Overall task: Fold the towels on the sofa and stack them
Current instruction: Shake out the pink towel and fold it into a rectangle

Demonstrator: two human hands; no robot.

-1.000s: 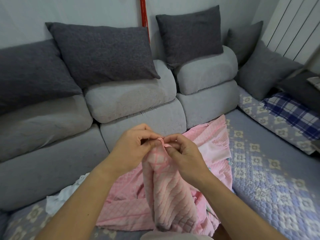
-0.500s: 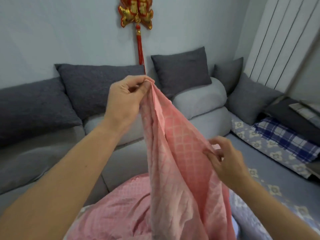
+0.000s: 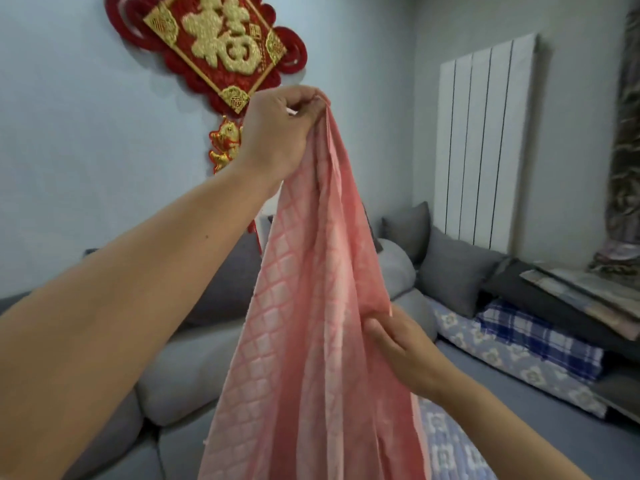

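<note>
Fingers (image 3: 313,107) of the left hand (image 3: 277,133) pinch the pink towel (image 3: 311,341) corner high; the right hand (image 3: 398,344) grips its edge and should slide down to the next corner.

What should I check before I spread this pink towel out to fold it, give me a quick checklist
1. Left hand pinches the top of the pink towel: ok.
2. Right hand grips the towel's right edge lower down: ok.
3. Towel spread flat: not ok, it hangs bunched in long folds.
4. Bottom end clear of the sofa: cannot tell, out of frame.
5. Right hand at a corner: cannot tell.
</note>
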